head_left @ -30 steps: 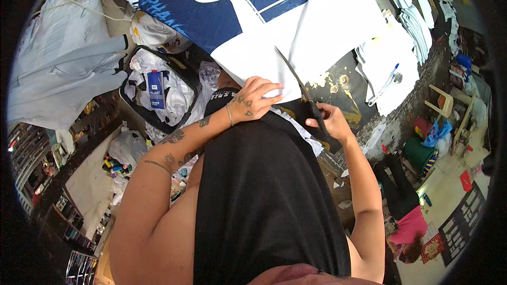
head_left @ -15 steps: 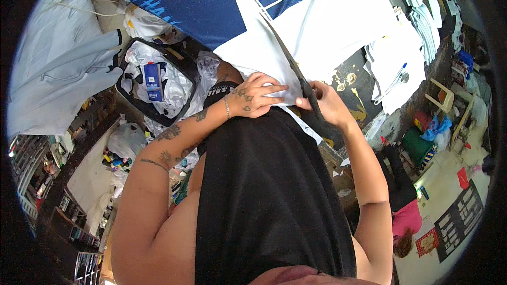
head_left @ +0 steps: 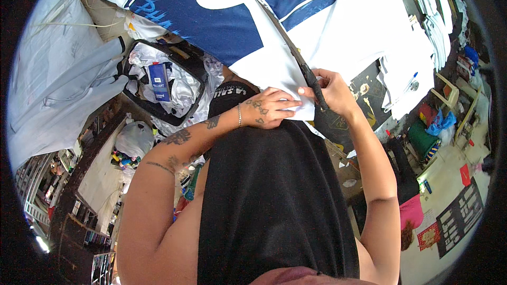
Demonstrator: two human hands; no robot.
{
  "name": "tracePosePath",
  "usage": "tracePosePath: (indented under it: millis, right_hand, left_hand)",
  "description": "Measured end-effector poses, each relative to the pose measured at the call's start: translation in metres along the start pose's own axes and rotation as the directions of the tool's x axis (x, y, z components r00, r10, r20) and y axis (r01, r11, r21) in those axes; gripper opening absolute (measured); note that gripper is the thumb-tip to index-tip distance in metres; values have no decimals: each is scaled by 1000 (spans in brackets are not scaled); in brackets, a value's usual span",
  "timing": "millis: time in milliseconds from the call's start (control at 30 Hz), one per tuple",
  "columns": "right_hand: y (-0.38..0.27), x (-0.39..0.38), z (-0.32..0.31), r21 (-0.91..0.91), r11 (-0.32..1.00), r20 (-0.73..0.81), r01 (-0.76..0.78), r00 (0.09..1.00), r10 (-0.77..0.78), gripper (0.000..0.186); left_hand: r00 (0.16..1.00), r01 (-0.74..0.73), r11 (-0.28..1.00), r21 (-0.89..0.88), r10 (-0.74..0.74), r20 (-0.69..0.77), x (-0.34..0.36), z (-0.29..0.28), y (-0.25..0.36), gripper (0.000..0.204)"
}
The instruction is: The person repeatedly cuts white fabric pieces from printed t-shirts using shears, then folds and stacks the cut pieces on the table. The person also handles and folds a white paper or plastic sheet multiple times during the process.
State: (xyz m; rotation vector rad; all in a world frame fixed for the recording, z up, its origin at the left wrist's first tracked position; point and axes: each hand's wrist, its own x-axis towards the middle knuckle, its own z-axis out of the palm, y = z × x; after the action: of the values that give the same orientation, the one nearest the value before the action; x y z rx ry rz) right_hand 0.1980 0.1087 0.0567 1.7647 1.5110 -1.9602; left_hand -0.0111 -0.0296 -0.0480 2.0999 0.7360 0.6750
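The right hand is being kept closed around the dark handle of a long, thin black tool, most likely a pair of long shears, though its tip is too slender to be told for certain. The tool is running from the hand toward 11 o'clock across the fabric. The left hand is being pressed flat, fingers together, on the near edge of a white fabric panel, just beside the right hand and touching the cloth at the front edge of the worktop.

The white panel is being held at the centre of the view, lying over a dark blue garment with white markings, which is spread out toward 12 o'clock. Stacks of white cloth are lying at 2 o'clock. A black bin filled with scraps and a blue carton is standing at 9 o'clock, with pale grey fabric hanging beyond it.

The step in hand is judged to be a cut or trim along the white panel's edge. For the next move, the cloth would need to be kept taut by the left hand, with its fingers held clear of the tool's line.
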Motion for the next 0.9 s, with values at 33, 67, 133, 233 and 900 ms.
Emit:
tracePosePath:
  millis: [33, 67, 133, 233, 900]
  right_hand:
    - [-5, 2, 1, -14, 997, 9, -72, 997, 72, 59]
    - [-10, 7, 1, -61, 997, 9, -40, 999, 41, 58]
    - [-19, 14, 3, -30, 999, -60, 33, 998, -35, 58]
    - [-33, 25, 5, -15, 999, -30, 50, 998, -51, 60]
    - [-123, 90, 12, 104, 994, 40, -21, 999, 17, 67]
  left_hand:
    - [1000, 8, 1000, -23, -8, -18, 1, -2, -1, 39]
    - [1000, -8, 999, -48, 9, 26, 3, -7, -1, 39]
    - [992, -33, 993, -110, 46, 120, 6, -24, -6, 40]
    - [978, -30, 971, 238, 78, -194, 8, -67, -22, 48]
    - [988, 149, 925, 351, -124, -94, -3, -137, -74, 64]
